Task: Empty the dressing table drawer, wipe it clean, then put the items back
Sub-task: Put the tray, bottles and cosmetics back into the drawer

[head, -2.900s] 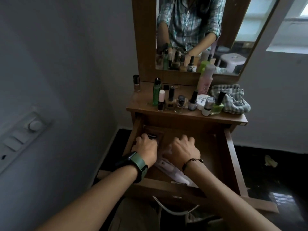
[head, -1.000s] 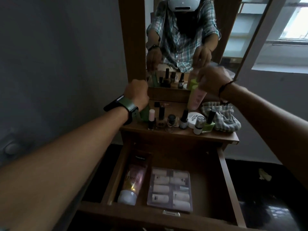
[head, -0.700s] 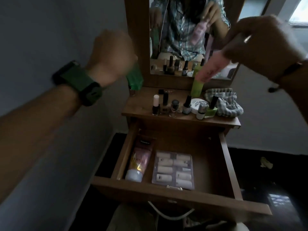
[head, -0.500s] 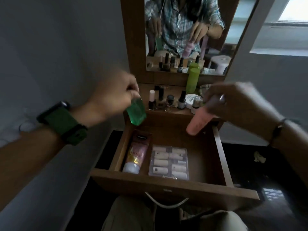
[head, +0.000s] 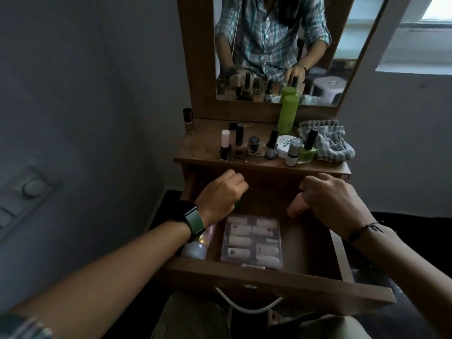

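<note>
Left hand is inside the open drawer, fingers curled downward around a green bottle; only a dark green sliver shows below the knuckles, the rest is hidden by the hand. Right hand is curled round the upper end of a pink bottle; only its lower end shows, pointing down and toward the left hand, and whether it touches the drawer floor cannot be determined.

Beneath the left wrist and its green watch band lies a pink tube; only its white-capped near end and part of the body are visible. Just right of that wrist, between the two forearms, a clear compartment box lies flat, its near edge against the drawer front. The drawer's back, beyond both hands, is in deep shadow and unreadable.

Open drawer floor shows between the box and the right side wall, under the right forearm. The drawer's right rail runs close below the right wrist.

Beyond the hands, on the surface, a row of small nail polish bottles stands near the front edge, a tall green bottle behind them, and a checked cloth beyond the right hand. Labels are too small to read.
</note>
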`<state>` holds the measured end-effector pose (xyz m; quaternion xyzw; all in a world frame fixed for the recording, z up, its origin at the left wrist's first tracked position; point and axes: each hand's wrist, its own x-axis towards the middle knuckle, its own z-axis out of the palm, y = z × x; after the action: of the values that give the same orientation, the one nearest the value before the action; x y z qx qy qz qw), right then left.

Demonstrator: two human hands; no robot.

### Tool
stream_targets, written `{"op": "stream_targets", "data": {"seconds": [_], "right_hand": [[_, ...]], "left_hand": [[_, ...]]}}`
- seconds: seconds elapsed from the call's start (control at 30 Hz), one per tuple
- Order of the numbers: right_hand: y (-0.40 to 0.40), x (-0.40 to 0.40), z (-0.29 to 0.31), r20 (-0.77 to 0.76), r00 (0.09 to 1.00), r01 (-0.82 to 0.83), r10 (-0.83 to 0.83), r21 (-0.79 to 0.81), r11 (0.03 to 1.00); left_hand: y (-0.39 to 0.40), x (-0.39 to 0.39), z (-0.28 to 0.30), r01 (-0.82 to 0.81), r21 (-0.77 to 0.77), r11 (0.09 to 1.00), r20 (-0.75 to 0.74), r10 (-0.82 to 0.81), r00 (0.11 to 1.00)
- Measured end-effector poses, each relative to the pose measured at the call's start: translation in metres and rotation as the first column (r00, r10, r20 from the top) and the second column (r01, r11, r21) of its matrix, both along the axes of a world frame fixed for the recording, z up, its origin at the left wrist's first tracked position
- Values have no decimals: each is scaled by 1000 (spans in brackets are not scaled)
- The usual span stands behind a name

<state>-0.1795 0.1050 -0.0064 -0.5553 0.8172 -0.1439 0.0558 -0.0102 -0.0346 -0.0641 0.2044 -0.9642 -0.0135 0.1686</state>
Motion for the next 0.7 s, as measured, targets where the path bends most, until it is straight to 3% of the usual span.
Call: {"op": "stream_targets", "data": {"seconds": [0.2, 0.47, 0.7], "right_hand": [[0, -13, -18, -17, 999, -27, 27, -24, 999], [-10, -8, -53, -387, 919, -19, 77, 152, 988], [-13, 13, -69, -378, 921, 31, 93, 308, 951]], "left_hand": [[-14, -16, -17, 8, -19, 1000, -5, -8, 1000], [-18, -22, -22, -5, -41, 999, -105, 1, 995], [-16, -31, -29, 18, -6, 1000, -143, -19, 989]]}}
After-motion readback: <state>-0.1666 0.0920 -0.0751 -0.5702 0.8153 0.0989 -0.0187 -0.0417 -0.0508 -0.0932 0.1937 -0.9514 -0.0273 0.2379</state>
